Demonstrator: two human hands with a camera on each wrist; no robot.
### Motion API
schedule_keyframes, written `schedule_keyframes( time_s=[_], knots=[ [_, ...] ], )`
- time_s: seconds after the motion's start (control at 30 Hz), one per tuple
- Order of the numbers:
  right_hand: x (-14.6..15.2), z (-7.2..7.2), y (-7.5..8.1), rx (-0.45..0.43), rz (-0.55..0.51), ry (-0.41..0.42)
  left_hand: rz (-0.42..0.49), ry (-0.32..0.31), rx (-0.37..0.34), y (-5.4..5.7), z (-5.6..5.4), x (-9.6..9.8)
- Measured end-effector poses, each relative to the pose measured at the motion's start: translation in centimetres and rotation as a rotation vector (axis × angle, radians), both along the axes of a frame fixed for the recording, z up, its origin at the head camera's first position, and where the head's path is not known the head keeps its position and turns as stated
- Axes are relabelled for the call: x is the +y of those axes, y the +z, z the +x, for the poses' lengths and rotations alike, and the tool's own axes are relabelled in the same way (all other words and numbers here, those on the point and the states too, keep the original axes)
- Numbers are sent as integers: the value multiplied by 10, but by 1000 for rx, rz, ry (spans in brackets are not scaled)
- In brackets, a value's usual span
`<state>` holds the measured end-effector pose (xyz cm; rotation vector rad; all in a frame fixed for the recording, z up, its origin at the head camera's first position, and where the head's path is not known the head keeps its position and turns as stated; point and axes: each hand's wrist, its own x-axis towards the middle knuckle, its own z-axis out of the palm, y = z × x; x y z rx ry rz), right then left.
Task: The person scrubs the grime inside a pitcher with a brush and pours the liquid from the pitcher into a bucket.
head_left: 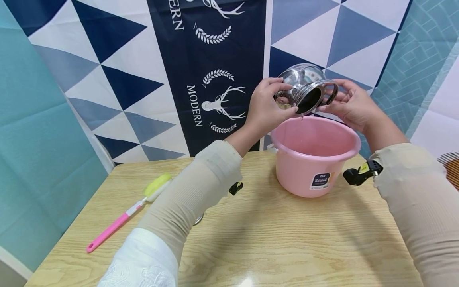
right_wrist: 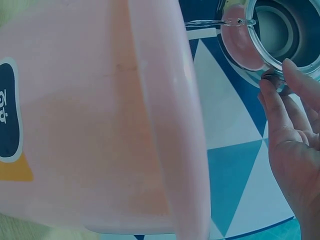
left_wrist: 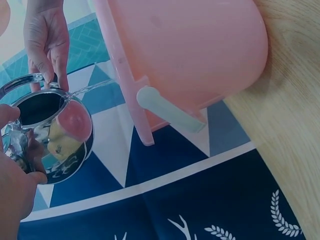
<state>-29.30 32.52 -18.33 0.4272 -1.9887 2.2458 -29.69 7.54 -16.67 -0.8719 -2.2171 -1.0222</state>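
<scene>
A shiny metal pot [head_left: 303,73] with a looped handle is tipped above the pink bucket [head_left: 294,169], its dark mouth facing down toward me. A thin stream of water [left_wrist: 93,87] runs from its rim toward the bucket in the left wrist view. My left hand [head_left: 267,103] grips the pot's left side, fingers over the body and thumb near the rim. On the other side, my right hand [head_left: 353,103] holds it at the looped handle, thumb below and fingers behind. The bucket's pale hinged handle [left_wrist: 167,107] hangs at its side.
A sponge brush with a pink handle [head_left: 112,229] lies on the left of the wooden table [head_left: 287,239]. Part of a round metal rim [head_left: 199,219] shows beside my left sleeve. A patterned cloth [head_left: 211,52] hangs behind the table.
</scene>
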Motion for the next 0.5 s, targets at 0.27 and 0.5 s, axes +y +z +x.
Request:
schedule_keyframes(
  time_s=[0.27, 0.5],
  knots=[
    [0, 1, 1, 23, -21, 20, -16, 9, 4, 2, 2, 1],
    [-1, 1, 1, 35, -54, 42, -25, 9, 8, 2, 3, 1]
  ],
)
